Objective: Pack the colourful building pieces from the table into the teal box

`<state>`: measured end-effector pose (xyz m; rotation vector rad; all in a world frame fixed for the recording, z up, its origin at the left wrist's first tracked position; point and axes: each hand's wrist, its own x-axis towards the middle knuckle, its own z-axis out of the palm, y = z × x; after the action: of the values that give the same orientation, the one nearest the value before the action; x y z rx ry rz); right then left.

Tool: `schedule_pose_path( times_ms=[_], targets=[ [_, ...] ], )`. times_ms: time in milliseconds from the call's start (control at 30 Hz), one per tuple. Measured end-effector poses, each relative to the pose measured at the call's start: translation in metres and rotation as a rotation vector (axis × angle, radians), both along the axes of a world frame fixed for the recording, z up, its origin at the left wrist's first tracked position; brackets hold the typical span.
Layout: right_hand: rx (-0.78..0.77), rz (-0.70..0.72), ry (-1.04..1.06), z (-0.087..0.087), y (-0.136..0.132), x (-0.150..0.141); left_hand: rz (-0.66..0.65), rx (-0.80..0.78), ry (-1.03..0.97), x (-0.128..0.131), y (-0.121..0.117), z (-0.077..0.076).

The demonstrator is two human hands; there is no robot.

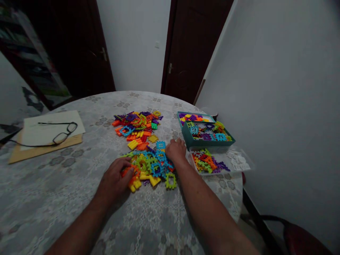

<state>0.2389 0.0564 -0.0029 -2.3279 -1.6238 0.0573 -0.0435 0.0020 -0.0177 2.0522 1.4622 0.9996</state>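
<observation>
Left hand (115,179) at the left edge of the near pile of plastic pieces (143,163), thumb and fingers loosely curved, touching orange pieces; cannot tell whether its grip holds one. Near pile lies on the patterned tabletop (127,226), between the hands. Right hand (176,149) at the pile's right side, fingers bent; its grip cannot be told. Clear tray (212,173) of pieces to the right; teal box (209,143) just beyond it. Farther off, second pile (138,122).

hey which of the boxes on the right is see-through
The clear box, the one nearest you; the two dark green boxes behind it have solid walls.
</observation>
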Motion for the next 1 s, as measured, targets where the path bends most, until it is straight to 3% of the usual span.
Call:
schedule_pose_path(
  times_ms=[133,233,300,400,533,800,1000],
  targets=[
    [0.055,0.216,0.109,-0.009,-0.019,0.005,0.010,0.002,-0.050,0.005,-0.004,0.004],
    [0.203,0.375,0.346,-0.020,-0.034,0.010,0.016,-0.030,-0.072,0.007,-0.007,0.006],
    [0.331,0.406,0.519,-0.027,-0.042,0.013,0.029,-0.035,-0.075,0.009,-0.007,0.006],
    [0.429,0.298,0.708,-0.035,-0.046,0.018,0.038,-0.026,-0.078,0.011,-0.008,0.006],
    [0.389,0.125,0.952,-0.035,-0.045,0.023,0.087,-0.039,-0.121,0.013,-0.009,0.008],
    [0.477,0.078,1.106,-0.031,-0.045,0.017,0.252,-0.214,-0.310,0.020,-0.013,0.015],
    [0.608,-0.023,1.264,-0.031,-0.039,0.015,0.237,-0.230,-0.329,0.024,-0.016,0.012]
  ],
)
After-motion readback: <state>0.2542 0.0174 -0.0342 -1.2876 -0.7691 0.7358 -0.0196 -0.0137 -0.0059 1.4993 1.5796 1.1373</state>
